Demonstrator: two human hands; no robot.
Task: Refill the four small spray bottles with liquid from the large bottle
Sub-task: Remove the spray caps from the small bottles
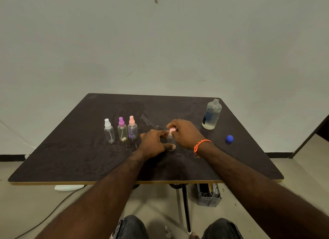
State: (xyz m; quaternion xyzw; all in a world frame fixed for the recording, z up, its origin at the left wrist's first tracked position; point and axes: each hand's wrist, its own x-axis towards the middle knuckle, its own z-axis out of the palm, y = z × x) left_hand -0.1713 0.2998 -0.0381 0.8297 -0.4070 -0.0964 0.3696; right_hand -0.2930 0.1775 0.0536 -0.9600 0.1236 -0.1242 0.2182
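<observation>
Three small spray bottles stand in a row left of centre on the dark table point(71, 158): a white-capped one point(109, 132), a purple-capped one point(122, 130) and a pink-capped one point(132, 129). A fourth small clear bottle point(170, 140) stands between my hands. My left hand point(154, 144) grips its body, thumb low at the front. My right hand point(185, 132) pinches its pale pink spray top point(172, 130). The large clear bottle point(211, 114) stands uncapped at the back right, partly filled. Its blue cap point(229, 138) lies on the table to the right.
The table surface looks wet or smeared around the middle. A grey crate point(209, 196) sits on the floor under the table's right side, beside a table leg point(186, 208). A cable runs along the floor at the lower left. An orange band is on my right wrist.
</observation>
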